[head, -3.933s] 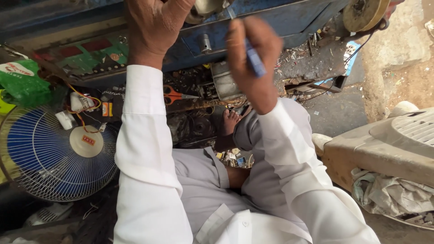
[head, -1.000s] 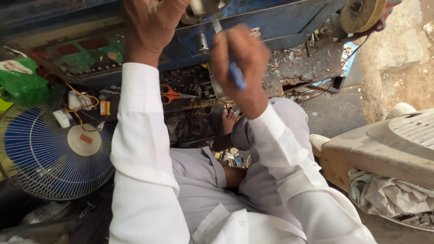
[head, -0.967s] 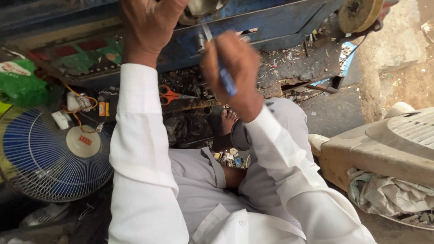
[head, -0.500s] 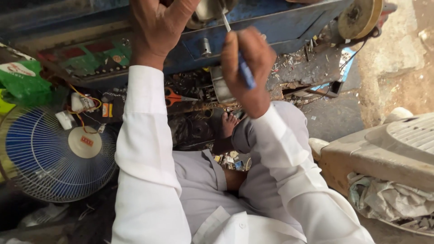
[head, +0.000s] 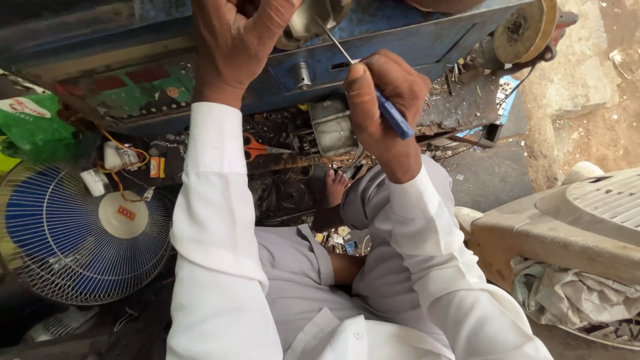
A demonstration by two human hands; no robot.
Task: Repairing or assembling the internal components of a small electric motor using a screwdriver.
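Right hand (head: 383, 110) grip closed on blue-handled screwdriver (head: 373, 93), tip at metal disc (head: 310, 20); left hand (head: 237, 43) grip holds disc.

Against the blue metal housing (head: 400, 40), the right hand (head: 380, 107) shifted. It had been raised with the blue-handled screwdriver (head: 373, 87) gripped low in the fist, then dipped towards the housing's lower edge, and rose again until the steel shaft angled up-left to the round metal part (head: 310, 20) at the housing's top. The left hand (head: 233, 40) edged higher beside that part.
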